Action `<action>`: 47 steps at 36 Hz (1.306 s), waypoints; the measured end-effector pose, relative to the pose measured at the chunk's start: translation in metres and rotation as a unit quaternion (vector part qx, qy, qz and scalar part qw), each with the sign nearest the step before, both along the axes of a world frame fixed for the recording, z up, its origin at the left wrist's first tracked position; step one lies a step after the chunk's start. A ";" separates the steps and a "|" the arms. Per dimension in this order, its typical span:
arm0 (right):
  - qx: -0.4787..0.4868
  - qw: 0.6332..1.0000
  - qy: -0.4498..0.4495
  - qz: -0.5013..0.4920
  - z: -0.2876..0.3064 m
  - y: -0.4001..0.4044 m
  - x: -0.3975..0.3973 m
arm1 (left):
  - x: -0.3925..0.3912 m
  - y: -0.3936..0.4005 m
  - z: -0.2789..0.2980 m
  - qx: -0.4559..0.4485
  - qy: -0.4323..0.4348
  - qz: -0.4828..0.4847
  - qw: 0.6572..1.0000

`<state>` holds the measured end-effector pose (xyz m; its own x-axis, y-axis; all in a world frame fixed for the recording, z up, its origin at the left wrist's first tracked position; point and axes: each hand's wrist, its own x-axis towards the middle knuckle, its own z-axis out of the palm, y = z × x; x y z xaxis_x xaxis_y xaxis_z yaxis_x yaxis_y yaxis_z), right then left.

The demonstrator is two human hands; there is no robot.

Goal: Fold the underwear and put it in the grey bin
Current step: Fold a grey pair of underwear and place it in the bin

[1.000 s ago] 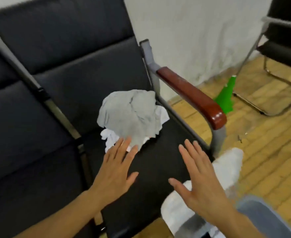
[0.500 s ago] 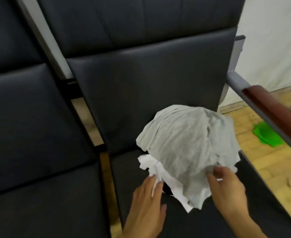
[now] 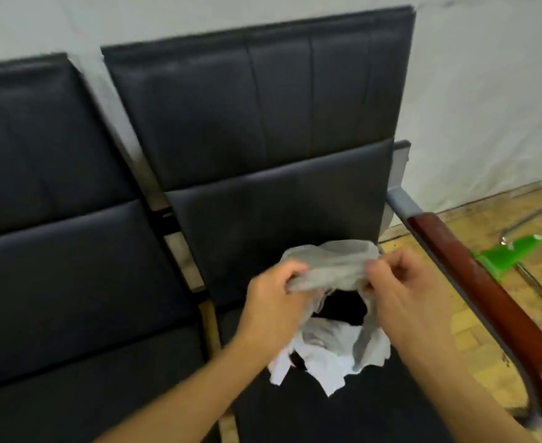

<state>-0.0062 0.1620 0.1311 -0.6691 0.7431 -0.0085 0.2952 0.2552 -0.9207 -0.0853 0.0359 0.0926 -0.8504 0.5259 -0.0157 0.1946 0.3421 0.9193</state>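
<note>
A crumpled grey and white underwear (image 3: 333, 270) hangs over the black chair seat (image 3: 375, 417), lifted at its top edge. My left hand (image 3: 273, 302) grips the left part of that edge with curled fingers. My right hand (image 3: 404, 292) pinches the right part of the same edge. The lower white part of the underwear (image 3: 324, 362) still lies on the seat. The grey bin is out of view.
The chair has a black backrest (image 3: 263, 129) and a red-brown wooden armrest (image 3: 493, 302) on the right. A second black chair (image 3: 55, 251) stands on the left. A green object (image 3: 506, 257) lies on the wooden floor at the right.
Both hands went from open above the seat to gripping the underwear's top edge and lifting it. The view tilted up, so the grey bin and white cloth left the frame.
</note>
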 end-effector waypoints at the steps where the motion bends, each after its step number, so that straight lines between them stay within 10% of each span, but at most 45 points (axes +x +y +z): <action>1: 0.030 0.999 0.012 0.028 0.025 -0.005 -0.001 | -0.005 -0.009 0.034 0.012 -0.002 0.002 1.000; 9: -0.027 0.926 0.022 0.376 0.188 -0.086 0.002 | 0.010 -0.080 0.273 0.051 -0.027 0.048 0.997; 14: 0.174 0.895 0.067 0.405 0.308 -0.134 0.012 | 0.044 -0.159 0.399 -0.002 0.008 0.067 0.998; 20: 0.140 0.852 0.128 0.488 0.423 -0.211 0.028 | 0.089 -0.274 0.502 -0.020 0.037 0.101 0.994; 28: 0.064 0.836 0.200 0.507 0.500 -0.334 0.037 | 0.138 -0.408 0.562 -0.067 0.097 0.147 0.982; 36: 0.195 0.789 0.242 0.531 0.529 -0.463 0.049 | 0.168 -0.545 0.581 0.054 0.094 0.216 0.970; 47: 0.291 0.695 0.108 0.649 0.546 -0.529 0.054 | 0.164 -0.654 0.568 0.208 0.100 0.304 0.925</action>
